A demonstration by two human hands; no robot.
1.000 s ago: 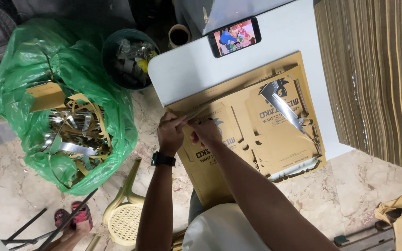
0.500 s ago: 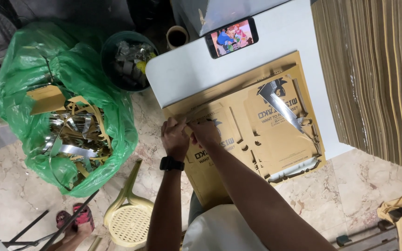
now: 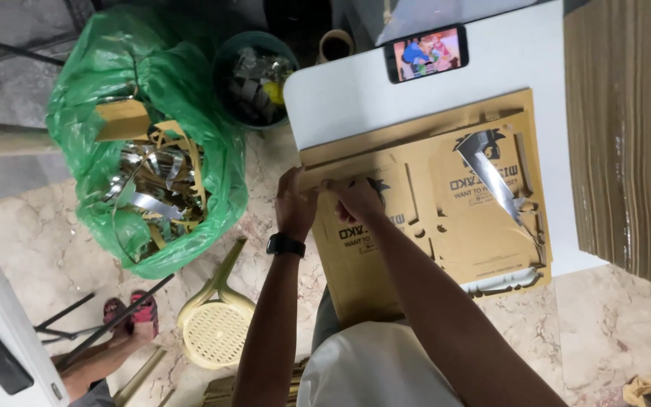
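A die-cut cardboard sheet (image 3: 446,203), tan with dark print and cut-out panels, lay flat on the white table (image 3: 356,98), its near end hanging past the table edge toward the person. The left hand (image 3: 295,203), with a black watch (image 3: 285,245) on its wrist, gripped the sheet's left edge near the upper corner, fingers curled over it and pressed together. The right hand (image 3: 352,197) sat just beside the left one on the same edge, fingers bunched and pinching the cardboard; how far the fingertips closed could not be told from this angle. A silver strip (image 3: 491,177) showed through a cut-out on the sheet's far panel. A phone (image 3: 426,53) with a lit screen rested on the table beyond the sheet. A tall stack of cardboard sheets (image 3: 627,143) stood at the right. On the floor to the left sat a green plastic bag (image 3: 145,143) full of cardboard and silver offcuts, and near it a dark bucket (image 3: 254,75) holding scraps. A pale yellow plastic stool (image 3: 216,328) lay tipped on the marble floor (image 3: 24,234)
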